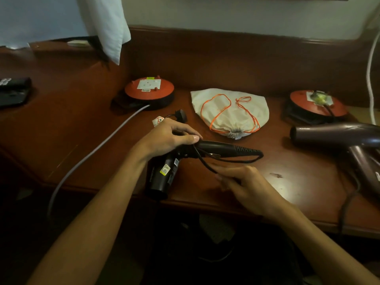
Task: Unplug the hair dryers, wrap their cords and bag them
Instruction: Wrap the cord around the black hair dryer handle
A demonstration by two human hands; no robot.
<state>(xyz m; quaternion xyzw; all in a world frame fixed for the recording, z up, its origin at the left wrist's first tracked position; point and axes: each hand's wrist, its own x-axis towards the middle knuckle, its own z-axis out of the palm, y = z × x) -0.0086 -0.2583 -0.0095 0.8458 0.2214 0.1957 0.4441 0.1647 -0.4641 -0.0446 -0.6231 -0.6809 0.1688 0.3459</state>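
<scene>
Down at the middle of the head view, the left hand (170, 136) has its fingers curled over the folded black hair dryer (185, 159), thumb stretched along the top of the handle, which points toward three o'clock while the barrel hangs toward six o'clock over the edge of the dark reddish wooden surface (298, 177). Its thin black cord (236, 160) loops out past the handle's tip and back to the right hand (246, 188), whose fingers are pinching the cord just below the dryer. The black plug (181, 115) lies loose on the surface at twelve o'clock from the left hand, beside a small white tag. At one o'clock from the hands rests a cream cloth drawstring bag with orange strings (230, 112), its mouth gathered closed. A round orange socket reel (149, 90) sits at eleven o'clock, a grey cable (98, 147) trailing from it toward seven o'clock. A second orange reel (316, 103) stands at two o'clock with a plug seated in it, and a glossy dark purple hair dryer (337, 134) lies just before it at three o'clock.
</scene>
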